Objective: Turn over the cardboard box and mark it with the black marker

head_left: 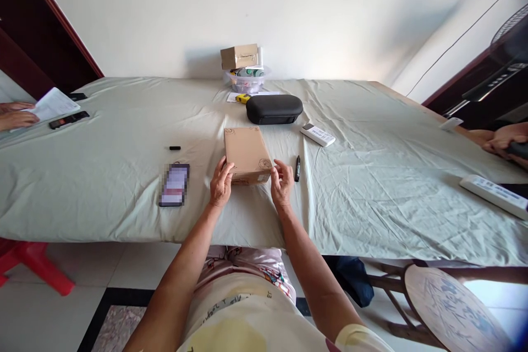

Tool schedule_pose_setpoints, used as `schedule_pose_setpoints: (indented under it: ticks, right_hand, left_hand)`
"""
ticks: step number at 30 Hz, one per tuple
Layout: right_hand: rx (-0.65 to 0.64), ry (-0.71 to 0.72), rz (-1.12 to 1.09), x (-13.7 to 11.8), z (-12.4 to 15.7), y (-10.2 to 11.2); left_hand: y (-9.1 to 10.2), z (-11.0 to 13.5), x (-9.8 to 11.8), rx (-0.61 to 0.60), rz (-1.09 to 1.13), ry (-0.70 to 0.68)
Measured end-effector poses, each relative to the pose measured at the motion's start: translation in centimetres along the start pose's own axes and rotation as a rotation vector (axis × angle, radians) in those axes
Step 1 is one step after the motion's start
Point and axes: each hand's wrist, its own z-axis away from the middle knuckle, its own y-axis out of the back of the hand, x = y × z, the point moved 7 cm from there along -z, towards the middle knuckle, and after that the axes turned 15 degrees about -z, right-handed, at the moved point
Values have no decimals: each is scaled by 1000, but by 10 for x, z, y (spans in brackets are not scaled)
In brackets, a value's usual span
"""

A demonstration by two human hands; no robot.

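A brown cardboard box (pixel 247 148) rests on the cloth-covered table in front of me. Dark curly line drawings mark several corners of its top. My left hand (pixel 221 182) grips the near left corner, with thumb and fingers against the box. At the near right corner, my right hand (pixel 282 182) holds the edge with bent fingers. Just right of that hand lies a black marker pen (pixel 297 169). A small black pen cap (pixel 175 148) lies apart, left of the box. Nearer to me on that side is a phone (pixel 175 185) with a blurred lit screen.
Behind the box sit a black hard case (pixel 274 109), a yellow tool (pixel 243 98) and a plastic tub (pixel 247 81) topped by a smaller carton (pixel 239 57). A white remote (pixel 317 135) lies to the right. Other people's hands show at left (pixel 18 115) and right (pixel 509 140).
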Motion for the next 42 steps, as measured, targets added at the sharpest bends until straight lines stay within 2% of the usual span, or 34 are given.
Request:
schedule_pose_setpoints:
  ticks: [4, 14, 20, 26, 29, 33, 37, 42]
  right_hand:
    - [-138, -3, -10, -3, 4, -13]
    - [-160, -47, -49, 3, 5, -15]
    - [-167, -57, -70, 2, 6, -18]
    - [-149, -100, -67, 4, 7, -18]
    - [-140, -107, -82, 5, 7, -18]
    - [-143, -99, -79, 5, 7, -19]
    - [-152, -89, -58, 6, 6, -19]
    - [-146, -90, -79, 8, 7, -18]
  left_hand:
    - [0, 0, 0, -26, -8, 45]
    - [-1, -3, 1, -93, 5, 113]
    - [7, -11, 14, -48, 46, 136]
    - [3, -21, 26, 27, -41, 314]
    - [-1, -19, 28, 67, -39, 339]
    - [-5, -12, 26, 102, 5, 303]
    - [-11, -5, 18, 56, 88, 298]
    - [-21, 5, 7, -28, 198, 422]
